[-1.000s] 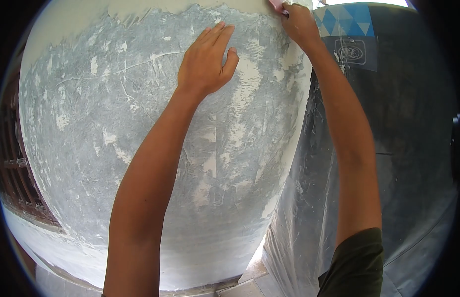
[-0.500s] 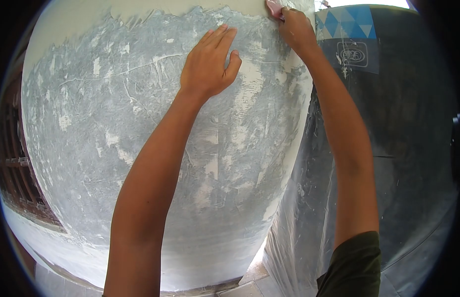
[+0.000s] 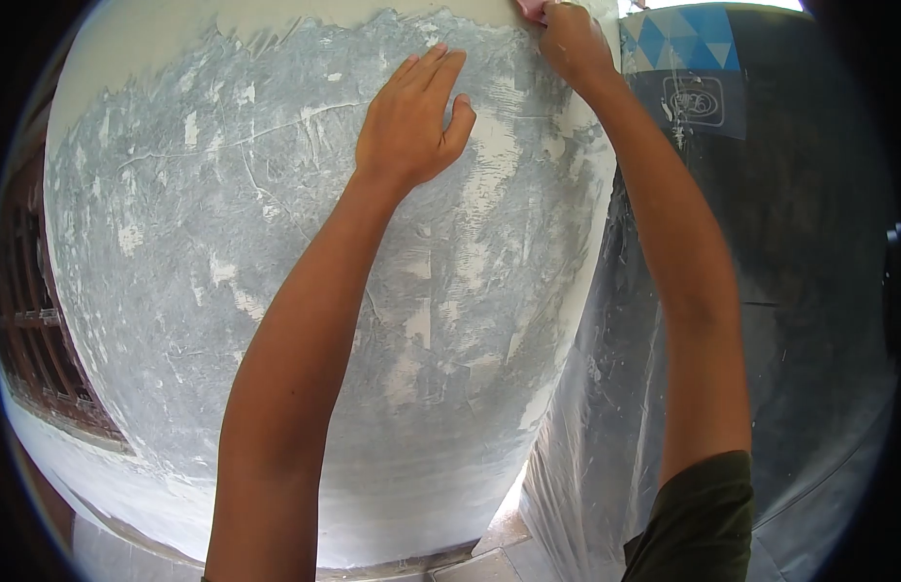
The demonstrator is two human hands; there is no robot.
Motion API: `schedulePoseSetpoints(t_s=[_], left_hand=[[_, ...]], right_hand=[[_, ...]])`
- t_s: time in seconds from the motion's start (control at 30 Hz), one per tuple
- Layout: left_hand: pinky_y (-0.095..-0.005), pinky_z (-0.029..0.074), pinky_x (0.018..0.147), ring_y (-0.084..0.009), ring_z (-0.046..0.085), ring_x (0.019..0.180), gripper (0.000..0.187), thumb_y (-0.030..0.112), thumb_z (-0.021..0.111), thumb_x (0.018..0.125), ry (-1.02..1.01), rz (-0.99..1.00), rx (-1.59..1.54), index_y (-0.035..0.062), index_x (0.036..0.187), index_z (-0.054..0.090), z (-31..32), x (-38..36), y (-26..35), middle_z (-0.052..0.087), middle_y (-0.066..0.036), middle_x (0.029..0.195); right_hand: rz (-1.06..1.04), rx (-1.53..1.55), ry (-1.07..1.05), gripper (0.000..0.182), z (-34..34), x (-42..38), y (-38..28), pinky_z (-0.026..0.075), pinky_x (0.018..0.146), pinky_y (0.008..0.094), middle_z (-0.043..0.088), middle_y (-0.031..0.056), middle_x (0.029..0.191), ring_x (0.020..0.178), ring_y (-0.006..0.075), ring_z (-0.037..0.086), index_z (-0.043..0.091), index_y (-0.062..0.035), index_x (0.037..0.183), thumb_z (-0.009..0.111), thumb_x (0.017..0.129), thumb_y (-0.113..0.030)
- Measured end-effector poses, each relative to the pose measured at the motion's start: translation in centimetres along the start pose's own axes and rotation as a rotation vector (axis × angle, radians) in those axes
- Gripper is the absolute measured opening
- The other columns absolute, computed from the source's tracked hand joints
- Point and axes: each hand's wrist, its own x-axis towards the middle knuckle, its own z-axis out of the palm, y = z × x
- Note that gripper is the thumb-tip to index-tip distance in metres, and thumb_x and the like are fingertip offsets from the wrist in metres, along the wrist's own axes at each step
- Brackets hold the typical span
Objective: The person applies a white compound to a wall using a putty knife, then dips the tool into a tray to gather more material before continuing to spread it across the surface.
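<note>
My left hand (image 3: 409, 121) rests against the grey, patchy wall (image 3: 305, 242), its fingers stretched out and the thumb apart. It holds nothing. Higher up, near the wall's right edge, my right hand (image 3: 576, 44) is closed around a pink putty scraper (image 3: 533, 9). Only a small part of the scraper shows, because the hand and the top of the view hide the rest. Fresh cream-coloured putty (image 3: 159, 44) covers the upper band of the wall, with a ragged lower border just above my left fingertips.
To the right stands a dark panel (image 3: 809, 242) with a blue patterned sticker (image 3: 683, 39). Clear plastic sheeting (image 3: 567, 466) hangs along the wall's right edge. A brown barred window frame (image 3: 52, 359) is at the left. Pale floor tiles (image 3: 499, 565) show at the bottom.
My right hand has shifted slightly up and left with the scraper, so less of the tool shows. My left hand keeps its place on the wall.
</note>
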Motion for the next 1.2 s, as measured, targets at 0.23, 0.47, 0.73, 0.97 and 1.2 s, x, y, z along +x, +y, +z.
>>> schedulePoseSetpoints(t_s=[0.23, 0.47, 0.73, 0.97, 1.2], left_hand=[[-0.0439, 0.040, 0.112, -0.0373, 0.057, 0.124, 0.044, 0.016, 0.052, 0.091, 0.018, 0.012, 0.012, -0.0007, 0.131, 0.057, 0.0, 0.2, -0.1, 0.060, -0.024, 0.132], [-0.0443, 0.040, 0.112, -0.0376, 0.058, 0.123, 0.044, 0.015, 0.052, 0.090, 0.015, 0.004, -0.013, -0.0003, 0.131, 0.057, -0.2, 0.2, 0.0, 0.060, -0.024, 0.132], [-0.0443, 0.040, 0.112, -0.0376, 0.058, 0.123, 0.044, 0.015, 0.052, 0.090, 0.014, -0.006, 0.005, -0.0003, 0.131, 0.057, 0.0, 0.1, 0.0, 0.060, -0.024, 0.133], [-0.0443, 0.039, 0.112, -0.0368, 0.057, 0.124, 0.044, 0.015, 0.052, 0.091, 0.009, 0.007, 0.009, -0.0010, 0.131, 0.058, -0.1, 0.1, 0.0, 0.060, -0.024, 0.132], [-0.0443, 0.040, 0.112, -0.0368, 0.057, 0.125, 0.043, 0.015, 0.052, 0.091, -0.003, 0.009, 0.014, -0.0014, 0.130, 0.058, -0.3, 0.1, 0.3, 0.060, -0.024, 0.132]], right_hand=[[-0.103, -0.041, -0.108, 0.017, -2.1, -7.0, -3.8, 0.055, 0.077, 0.0494, 0.067, 0.0239, 0.091, 0.087, 0.0436, 0.067, 0.065, 0.0031, 0.099, 0.056, 0.085, 0.000], [-0.095, -0.038, 0.021, 0.017, -0.3, 1.0, -0.7, 0.052, 0.078, 0.0483, 0.066, 0.0268, 0.090, 0.088, 0.0427, 0.066, 0.066, 0.0051, 0.097, 0.057, 0.085, -0.002], [-0.157, -0.011, -0.123, 0.019, -2.6, -5.2, -3.4, 0.052, 0.080, 0.0496, 0.067, 0.0247, 0.098, 0.090, 0.0416, 0.066, 0.063, 0.0050, 0.100, 0.057, 0.084, -0.003], [-0.032, -0.056, -0.078, 0.020, -0.9, -0.2, 1.5, 0.051, 0.082, 0.0493, 0.066, 0.0273, 0.097, 0.091, 0.0442, 0.065, 0.065, 0.0054, 0.101, 0.054, 0.085, -0.001], [-0.148, 0.023, -0.126, 0.026, -3.5, -5.7, -1.9, 0.050, 0.079, 0.0481, 0.065, 0.0231, 0.095, 0.090, 0.0440, 0.064, 0.060, 0.0041, 0.108, 0.056, 0.083, 0.002]])
